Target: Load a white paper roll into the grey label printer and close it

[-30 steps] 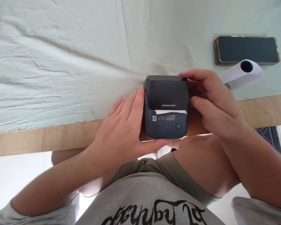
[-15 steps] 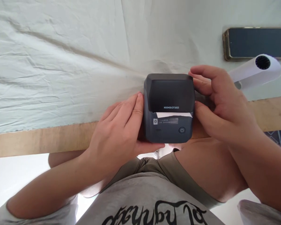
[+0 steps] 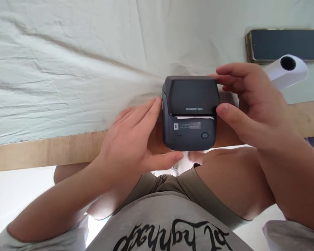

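At the wooden table edge (image 3: 47,148), a black NIIMBOT label printer (image 3: 192,94) is positioned between the left hand (image 3: 128,139) and the right hand (image 3: 264,108). A white paper strip (image 3: 195,118) shows at its slot, above the power button (image 3: 204,135). The left hand is open, fingertips at the printer's left side, thumb extended near its front. The right hand is loosely curved at the opposite side; firm grip cannot be confirmed. Beyond it, a cased phone (image 3: 288,43) lies on pale cloth (image 3: 81,80).

Small print (image 3: 190,126) on black printer (image 3: 192,96): illegible. White device (image 3: 290,74): one end hidden behind right hand (image 3: 263,106). Shirt (image 3: 162,212): cut off by lower picture edge.
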